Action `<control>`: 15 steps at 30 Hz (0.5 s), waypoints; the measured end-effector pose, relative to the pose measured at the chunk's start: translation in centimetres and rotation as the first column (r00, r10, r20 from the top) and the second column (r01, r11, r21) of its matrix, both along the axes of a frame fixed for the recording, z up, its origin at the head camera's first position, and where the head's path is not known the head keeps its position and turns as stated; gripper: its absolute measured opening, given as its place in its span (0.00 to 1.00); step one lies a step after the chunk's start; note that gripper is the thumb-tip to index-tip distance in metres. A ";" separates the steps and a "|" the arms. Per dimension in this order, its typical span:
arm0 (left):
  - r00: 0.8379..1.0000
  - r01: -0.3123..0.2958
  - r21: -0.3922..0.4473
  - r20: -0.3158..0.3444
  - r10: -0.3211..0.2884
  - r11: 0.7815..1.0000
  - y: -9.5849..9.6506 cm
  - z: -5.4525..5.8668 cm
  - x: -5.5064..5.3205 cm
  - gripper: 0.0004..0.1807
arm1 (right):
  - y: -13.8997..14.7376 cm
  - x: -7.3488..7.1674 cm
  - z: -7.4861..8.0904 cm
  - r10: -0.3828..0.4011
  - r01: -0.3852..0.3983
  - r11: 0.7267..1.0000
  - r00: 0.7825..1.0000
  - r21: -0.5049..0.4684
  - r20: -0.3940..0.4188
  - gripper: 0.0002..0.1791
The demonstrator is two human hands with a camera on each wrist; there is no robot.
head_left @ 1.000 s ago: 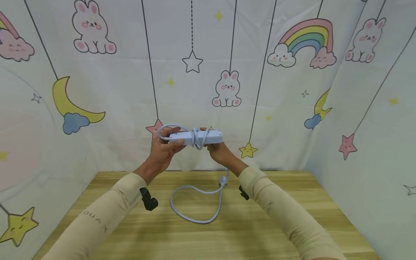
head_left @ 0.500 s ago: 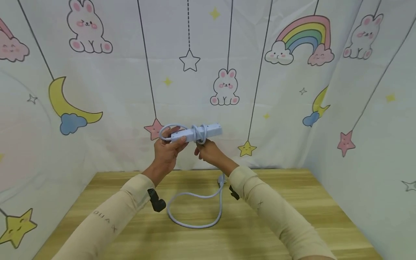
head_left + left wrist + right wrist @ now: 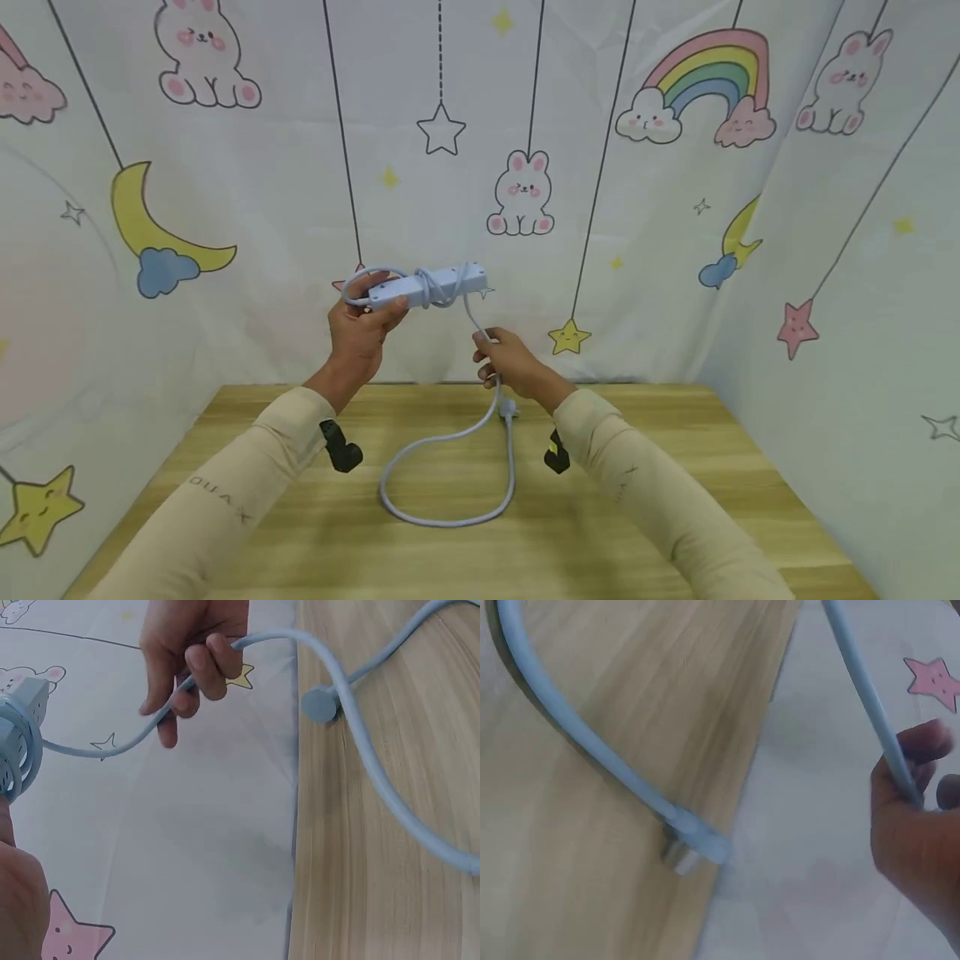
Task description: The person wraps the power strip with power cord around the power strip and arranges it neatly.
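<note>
My left hand [image 3: 357, 342] holds a white power strip [image 3: 393, 290] by its left end, raised in front of the backdrop, thumb on the near side. Its cord is wound around the strip's middle, with a loose loop by the left hand. From the right end a stretch of cord [image 3: 476, 317] runs down to my right hand [image 3: 517, 362], whose curled fingers grip it, as the left wrist view also shows. Below that hand the cord forms a wide loop over the table, ending in a plug [image 3: 507, 409] near the table's back edge. Part of the left hand is hidden behind the strip.
A wood-grain table [image 3: 615, 500] spreads beneath both arms. Behind it and at the sides hangs a pale backdrop [image 3: 645, 275] printed with rabbits, stars and rainbows. Small black cameras [image 3: 341, 448] are worn at both wrists.
My right hand has left the strip, moving down and right with the cord, which has come partly unwound. The left hand has tilted the strip's right end upward.
</note>
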State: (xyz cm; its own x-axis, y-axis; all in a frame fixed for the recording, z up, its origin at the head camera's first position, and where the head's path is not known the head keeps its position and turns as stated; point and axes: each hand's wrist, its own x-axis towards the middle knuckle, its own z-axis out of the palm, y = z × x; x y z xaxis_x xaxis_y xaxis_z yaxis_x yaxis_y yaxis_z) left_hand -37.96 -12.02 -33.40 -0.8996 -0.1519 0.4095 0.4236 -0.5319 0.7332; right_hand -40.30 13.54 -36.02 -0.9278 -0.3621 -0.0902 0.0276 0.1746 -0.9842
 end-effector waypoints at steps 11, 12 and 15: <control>0.998 -0.067 0.000 -0.019 0.067 0.998 -1.4 0.7 0.1 0.25 | 0.8 1.4 -1.2 0.148 -0.109 0.968 0.974 0.225 -0.168 0.26; 0.997 -0.073 -0.023 -0.022 0.073 0.997 -1.4 0.5 0.2 0.25 | 0.6 1.8 -1.3 0.184 -0.097 0.938 0.952 0.332 -0.243 0.26; 0.991 -0.128 -0.172 -0.056 0.120 0.977 -1.5 -0.2 0.6 0.26 | 0.2 2.7 -1.5 0.290 -0.026 0.839 0.867 0.544 -0.405 0.23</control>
